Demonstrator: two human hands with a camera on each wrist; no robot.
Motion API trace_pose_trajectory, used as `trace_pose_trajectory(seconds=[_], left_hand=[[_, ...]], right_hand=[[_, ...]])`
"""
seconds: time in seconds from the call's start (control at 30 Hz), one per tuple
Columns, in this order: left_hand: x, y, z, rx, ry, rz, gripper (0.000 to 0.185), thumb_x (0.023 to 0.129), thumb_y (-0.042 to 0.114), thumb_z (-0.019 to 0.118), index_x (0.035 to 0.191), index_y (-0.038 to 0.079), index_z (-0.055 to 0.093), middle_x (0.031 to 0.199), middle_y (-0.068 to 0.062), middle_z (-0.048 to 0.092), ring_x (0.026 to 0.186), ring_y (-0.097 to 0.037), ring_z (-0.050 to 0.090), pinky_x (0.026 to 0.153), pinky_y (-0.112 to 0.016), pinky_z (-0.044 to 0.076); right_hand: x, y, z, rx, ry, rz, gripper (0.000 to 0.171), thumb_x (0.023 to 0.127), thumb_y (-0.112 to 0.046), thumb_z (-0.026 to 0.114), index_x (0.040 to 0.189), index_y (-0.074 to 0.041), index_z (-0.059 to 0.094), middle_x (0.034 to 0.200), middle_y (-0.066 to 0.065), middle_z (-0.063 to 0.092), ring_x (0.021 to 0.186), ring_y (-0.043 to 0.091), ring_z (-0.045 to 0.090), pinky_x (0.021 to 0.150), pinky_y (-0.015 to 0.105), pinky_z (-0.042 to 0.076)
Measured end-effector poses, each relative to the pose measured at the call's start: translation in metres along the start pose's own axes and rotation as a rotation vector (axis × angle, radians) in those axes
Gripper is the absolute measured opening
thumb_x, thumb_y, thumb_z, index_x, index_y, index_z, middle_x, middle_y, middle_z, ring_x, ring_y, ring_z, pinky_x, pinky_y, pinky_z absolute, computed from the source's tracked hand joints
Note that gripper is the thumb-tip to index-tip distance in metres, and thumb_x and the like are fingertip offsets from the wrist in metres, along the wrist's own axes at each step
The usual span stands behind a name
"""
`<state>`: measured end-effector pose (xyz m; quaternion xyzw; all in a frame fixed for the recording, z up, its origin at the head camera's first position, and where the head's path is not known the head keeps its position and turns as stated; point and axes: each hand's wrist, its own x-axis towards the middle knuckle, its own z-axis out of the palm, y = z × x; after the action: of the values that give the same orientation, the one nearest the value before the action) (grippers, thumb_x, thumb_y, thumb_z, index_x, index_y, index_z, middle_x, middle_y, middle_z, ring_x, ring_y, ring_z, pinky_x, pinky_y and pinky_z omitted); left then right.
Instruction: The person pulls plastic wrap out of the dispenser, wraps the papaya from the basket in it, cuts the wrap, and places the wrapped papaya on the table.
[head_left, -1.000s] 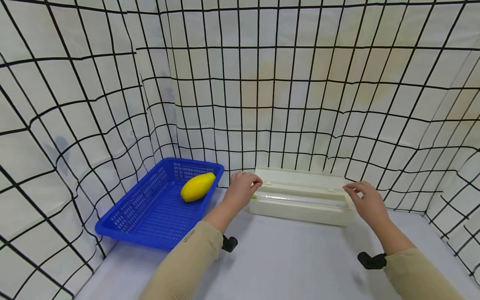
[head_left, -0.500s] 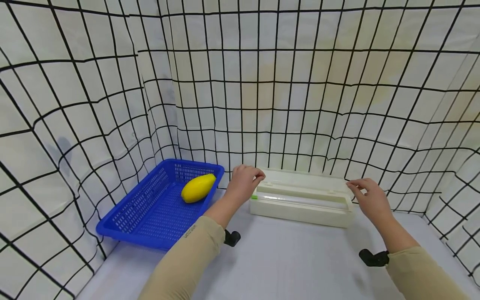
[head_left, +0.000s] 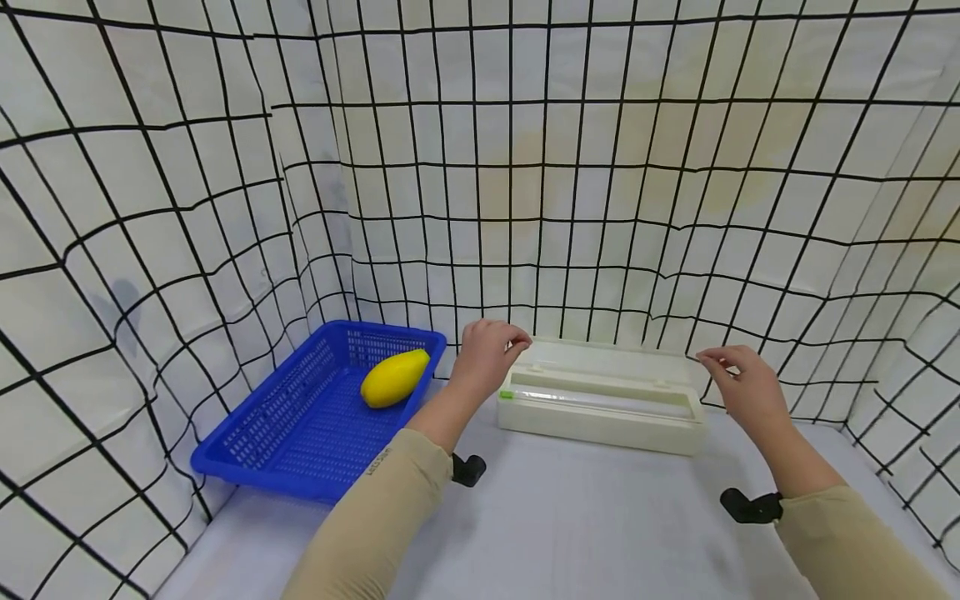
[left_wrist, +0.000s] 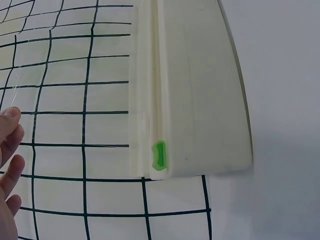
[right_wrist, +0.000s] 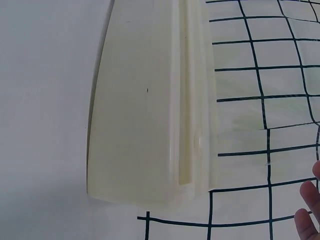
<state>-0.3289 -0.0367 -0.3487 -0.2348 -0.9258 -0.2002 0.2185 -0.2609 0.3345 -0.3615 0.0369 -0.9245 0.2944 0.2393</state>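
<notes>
The cling-film dispenser [head_left: 602, 396], a cream box, lies on the white table [head_left: 585, 525] against the grid-patterned backdrop [head_left: 525, 167]. Its long axis runs left to right in the head view. The left wrist view shows a green tab [left_wrist: 159, 155] on the box's left end; the head view shows this only as a small green mark. The right wrist view shows the plain right end.

The left hand [head_left: 486, 358] is raised over the left end, fingers curled with fingertips pinched together. The right hand [head_left: 738, 390] is raised over the right end, fingers likewise pinched. Whether film lies between them cannot be told.

Left of the box, well apart, a blue basket [head_left: 300, 433] holds a yellow mango [head_left: 394, 377].
</notes>
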Motion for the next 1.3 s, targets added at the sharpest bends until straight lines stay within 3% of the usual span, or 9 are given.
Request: trace_pose_trajectory(seconds=[0.33,0.63,0.87,1.03,1.3], left_hand=[[0.003,0.003,-0.01,-0.029,0.018,0.015,0.018,0.098,0.03,0.062,0.107,0.024,0.076,0.107,0.007,0.072,0.112,-0.021,0.057,0.104,-0.044,0.038],[0.0,0.008,-0.026,-0.008,-0.04,0.046,0.018,0.098,0.032,0.062,0.107,0.025,0.076,0.107,0.01,0.072,0.111,-0.02,0.058,0.104,-0.043,0.038],[0.005,0.01,-0.039,-0.013,-0.051,0.064,0.015,0.098,0.03,0.063,0.104,0.028,0.077,0.103,0.012,0.072,0.103,-0.018,0.059,0.101,-0.044,0.038],[0.009,0.012,-0.046,-0.023,-0.06,0.051,0.016,0.099,0.03,0.062,0.105,0.027,0.076,0.102,0.011,0.072,0.106,-0.019,0.058,0.101,-0.046,0.037],[0.013,0.016,-0.055,-0.061,-0.032,0.061,0.018,0.098,0.029,0.062,0.108,0.024,0.076,0.109,0.01,0.072,0.109,-0.019,0.058,0.103,-0.047,0.037]], right_hand=[[0.005,-0.005,-0.01,-0.003,0.033,-0.035,0.037,0.105,-0.029,0.05,0.119,0.002,0.066,0.117,0.021,0.059,0.108,0.037,0.054,0.084,0.053,0.046],[0.01,-0.01,-0.022,-0.013,0.005,-0.026,0.037,0.106,-0.029,0.049,0.12,0.0,0.066,0.123,0.022,0.057,0.11,0.039,0.053,0.087,0.056,0.046],[0.012,-0.016,-0.031,-0.034,0.011,-0.047,0.038,0.106,-0.029,0.049,0.12,0.001,0.066,0.123,0.023,0.057,0.111,0.041,0.052,0.087,0.057,0.045],[0.014,-0.02,-0.037,-0.036,0.022,-0.043,0.039,0.106,-0.029,0.048,0.121,0.002,0.065,0.127,0.023,0.055,0.113,0.041,0.051,0.089,0.058,0.044],[0.014,-0.024,-0.044,-0.043,0.064,-0.049,0.038,0.105,-0.031,0.05,0.118,0.001,0.067,0.125,0.021,0.056,0.109,0.036,0.052,0.083,0.049,0.042]])
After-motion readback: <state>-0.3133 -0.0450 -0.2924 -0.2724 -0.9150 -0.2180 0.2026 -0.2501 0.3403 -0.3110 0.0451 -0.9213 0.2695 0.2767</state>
